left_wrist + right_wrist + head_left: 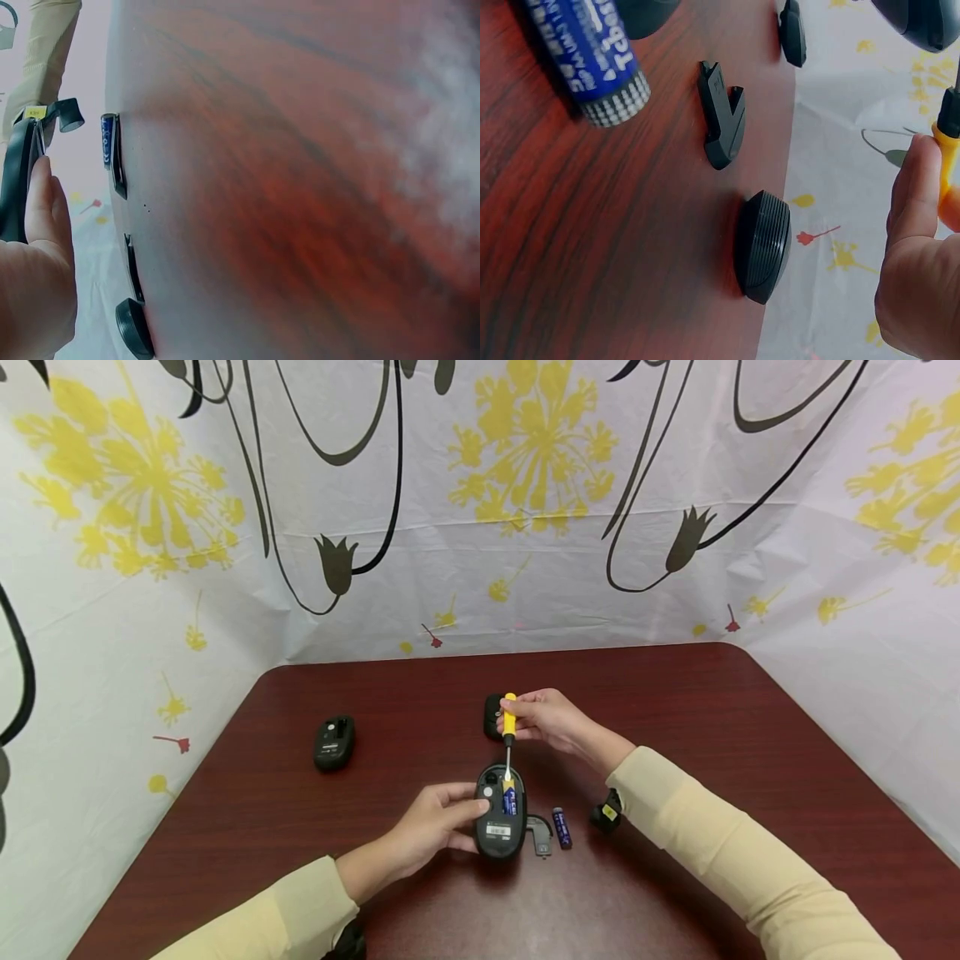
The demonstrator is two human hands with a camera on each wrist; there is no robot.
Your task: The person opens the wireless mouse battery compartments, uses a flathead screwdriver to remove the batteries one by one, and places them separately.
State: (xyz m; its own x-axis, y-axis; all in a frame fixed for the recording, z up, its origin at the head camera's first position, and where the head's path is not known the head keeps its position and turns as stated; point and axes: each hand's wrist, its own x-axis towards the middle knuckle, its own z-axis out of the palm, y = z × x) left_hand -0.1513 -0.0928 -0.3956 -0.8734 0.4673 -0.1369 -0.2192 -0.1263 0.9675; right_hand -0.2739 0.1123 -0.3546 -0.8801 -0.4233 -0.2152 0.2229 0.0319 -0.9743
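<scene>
In the head view my left hand [431,827] grips a black computer mouse [497,839] by its side, underside up. A blue and yellow battery [510,797] lies in its uncovered slot. My right hand [551,718] holds a yellow-handled screwdriver [510,718] pointing down, its tip at the upper end of that battery. Right of the mouse, a loose blue battery [562,828] and a grey battery cover [540,837] lie on the table. In the right wrist view, fingers [915,184] pinch the screwdriver handle [946,157] near the held mouse [926,19].
A second mouse [333,743], underside up with an uncovered slot, lies left on the brown table [405,718]. Behind my right hand sits another mouse [492,718], partly hidden. The right wrist view shows a black cover [724,124] between mice. Patterned cloth [480,593] hangs behind.
</scene>
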